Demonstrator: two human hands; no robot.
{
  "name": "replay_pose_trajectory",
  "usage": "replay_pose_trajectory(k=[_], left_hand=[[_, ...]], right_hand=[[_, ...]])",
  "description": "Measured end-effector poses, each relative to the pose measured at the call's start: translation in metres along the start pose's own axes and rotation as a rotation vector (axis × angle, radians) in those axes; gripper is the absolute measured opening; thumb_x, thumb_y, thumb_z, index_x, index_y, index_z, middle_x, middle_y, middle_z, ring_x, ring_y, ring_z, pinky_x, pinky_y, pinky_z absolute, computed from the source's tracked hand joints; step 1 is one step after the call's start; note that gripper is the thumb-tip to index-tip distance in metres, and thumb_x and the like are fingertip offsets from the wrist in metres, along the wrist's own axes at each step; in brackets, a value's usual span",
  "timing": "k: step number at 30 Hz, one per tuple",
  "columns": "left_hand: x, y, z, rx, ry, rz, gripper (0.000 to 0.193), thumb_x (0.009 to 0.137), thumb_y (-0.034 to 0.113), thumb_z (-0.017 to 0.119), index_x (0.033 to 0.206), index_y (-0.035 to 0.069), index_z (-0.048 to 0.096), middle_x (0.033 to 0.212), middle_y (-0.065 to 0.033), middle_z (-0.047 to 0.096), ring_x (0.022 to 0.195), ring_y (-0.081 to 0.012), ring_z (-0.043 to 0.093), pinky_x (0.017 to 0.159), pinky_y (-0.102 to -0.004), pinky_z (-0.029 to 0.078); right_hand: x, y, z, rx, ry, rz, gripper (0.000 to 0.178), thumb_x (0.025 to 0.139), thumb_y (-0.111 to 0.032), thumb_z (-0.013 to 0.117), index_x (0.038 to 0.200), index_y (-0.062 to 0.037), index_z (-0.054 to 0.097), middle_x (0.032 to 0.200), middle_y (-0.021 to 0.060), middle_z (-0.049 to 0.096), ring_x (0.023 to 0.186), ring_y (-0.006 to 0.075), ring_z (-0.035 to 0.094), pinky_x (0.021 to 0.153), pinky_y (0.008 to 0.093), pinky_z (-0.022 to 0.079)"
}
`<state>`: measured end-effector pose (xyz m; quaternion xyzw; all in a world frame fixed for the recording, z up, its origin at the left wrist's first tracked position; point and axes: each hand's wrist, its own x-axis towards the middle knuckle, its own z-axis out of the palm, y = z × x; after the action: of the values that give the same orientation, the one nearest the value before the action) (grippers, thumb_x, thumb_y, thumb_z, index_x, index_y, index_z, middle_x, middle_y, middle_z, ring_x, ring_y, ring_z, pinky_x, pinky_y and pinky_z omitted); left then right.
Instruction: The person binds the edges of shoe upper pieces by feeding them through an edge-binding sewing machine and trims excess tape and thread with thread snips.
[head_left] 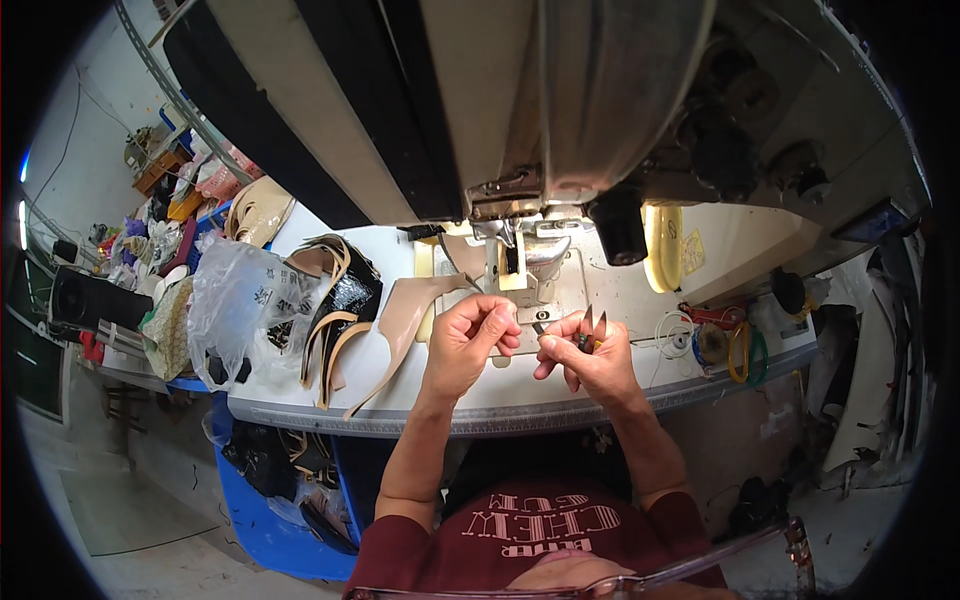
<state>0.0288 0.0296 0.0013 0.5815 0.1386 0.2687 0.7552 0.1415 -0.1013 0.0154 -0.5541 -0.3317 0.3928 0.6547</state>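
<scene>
"What's in the right hand (pixel 592 360)?"

"A small pair of scissors (pixel 600 329). The fingers are closed on it, and two pointed blades rise out of the grip, spread from each other, tips toward the sewing machine (pixel 590 100). Something dark pokes out by the thumb too; I can't tell what."

"And the left hand (pixel 472 332)?"

"Thumb and fingertips together, just beside the right one. If there's anything thin pinched in there, I can't make it out from here."

"So the scissors is above the surface (pixel 530 395)?"

"Yes, over the near part, in front of the machine's needle area. A curved tan piece (pixel 405 312) lies to the left of the left hand, its narrow end reaching toward the machine."

"What's that pile past it?"

"Tan strips and a shiny black bundle (pixel 352 285), with a clear plastic bag (pixel 232 300) further left. Below the edge there's a blue bin (pixel 255 525) with dark scraps in it."
</scene>
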Motion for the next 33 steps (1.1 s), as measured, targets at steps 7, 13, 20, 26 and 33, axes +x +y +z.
replay_pose_trajectory(k=[7,13,20,26,33], left_hand=[[0.009,0.018,-0.008,-0.111,-0.062,0.019,0.022,0.083,0.012,0.055,0.101,-0.002,0.057,0.080,-0.0067,0.060,0.066,-0.0101,0.055,0.057,-0.0208,0.045],[0.020,0.023,-0.004,-0.011,0.016,0.029,0.015,0.083,0.012,0.056,0.089,-0.002,0.059,0.068,-0.0038,0.058,0.055,-0.0072,0.052,0.049,-0.0188,0.042],[0.024,0.024,-0.002,0.139,0.080,0.088,0.015,0.082,0.015,0.057,0.080,0.000,0.059,0.054,0.0012,0.051,0.044,-0.0030,0.044,0.039,-0.0163,0.034],[0.030,0.042,-0.008,0.029,-0.012,-0.094,0.028,0.084,0.023,0.055,0.063,0.005,0.055,0.042,0.0029,0.043,0.033,-0.0030,0.035,0.031,-0.0180,0.025],[0.039,0.044,-0.003,0.114,0.009,-0.091,0.022,0.082,0.017,0.059,0.066,0.002,0.059,0.043,0.0033,0.044,0.033,-0.0013,0.033,0.031,-0.0170,0.022]], right_hand=[[0.009,-0.011,0.013,0.098,0.029,-0.091,0.011,0.082,-0.009,0.057,0.083,0.0019,0.056,0.069,0.0073,0.060,0.058,0.0137,0.063,0.034,0.0154,0.037],[0.023,-0.017,0.022,0.169,0.074,-0.163,0.012,0.082,-0.009,0.057,0.084,0.0026,0.056,0.070,0.0082,0.060,0.060,0.0139,0.063,0.034,0.0151,0.037],[0.035,-0.010,0.031,0.228,0.135,-0.149,0.014,0.081,-0.010,0.058,0.087,0.0023,0.057,0.070,0.0082,0.061,0.058,0.0126,0.062,0.034,0.0155,0.036],[0.034,-0.013,0.034,0.197,0.139,-0.130,0.014,0.082,-0.010,0.058,0.087,0.0025,0.057,0.066,0.0082,0.061,0.057,0.0110,0.061,0.034,0.0151,0.036],[0.033,-0.014,0.036,0.198,0.149,-0.129,0.014,0.082,-0.011,0.058,0.085,0.0019,0.057,0.070,0.0091,0.061,0.059,0.0135,0.062,0.034,0.0161,0.037]])
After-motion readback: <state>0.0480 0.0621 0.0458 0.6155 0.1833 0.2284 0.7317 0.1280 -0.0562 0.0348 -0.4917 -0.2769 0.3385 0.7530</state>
